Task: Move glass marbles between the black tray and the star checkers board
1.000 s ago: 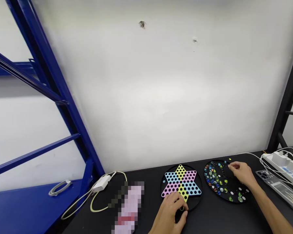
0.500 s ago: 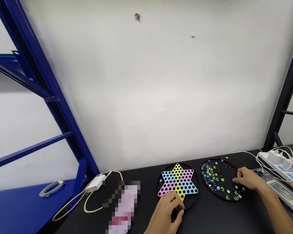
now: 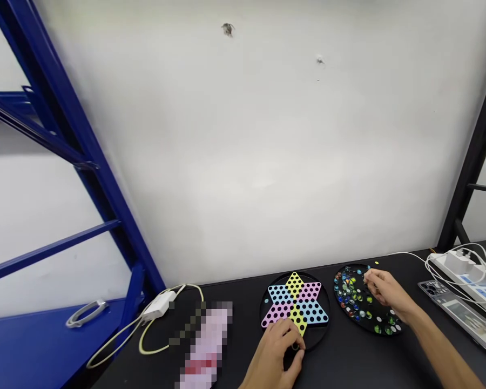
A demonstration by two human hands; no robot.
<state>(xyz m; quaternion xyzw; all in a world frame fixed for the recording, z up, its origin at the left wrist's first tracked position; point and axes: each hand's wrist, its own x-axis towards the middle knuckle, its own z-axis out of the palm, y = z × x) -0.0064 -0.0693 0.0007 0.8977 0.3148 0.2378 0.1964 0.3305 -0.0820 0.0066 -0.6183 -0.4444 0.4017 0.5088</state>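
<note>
A round black board with a star of yellow, pink and blue perforated points (image 3: 295,302) lies on the black table. My left hand (image 3: 276,351) rests on its near rim, fingers curled over the edge. To the right lies a round black tray (image 3: 350,310) holding several coloured glass marbles. My right hand (image 3: 384,292) hovers over this tray with fingertips pinched together among the marbles; whether a marble is between them is too small to tell.
A white charger with a looped cable (image 3: 157,307) lies at the left, beside a blurred pink object (image 3: 206,346). A white power strip with cables (image 3: 465,270) and a phone (image 3: 457,313) sit at the right. Blue shelving (image 3: 85,162) stands at the left.
My right hand moved from the tray's right edge back leftward over the marbles. My left hand stayed on the star board's rim. The view shifted slightly since the earliest frame.
</note>
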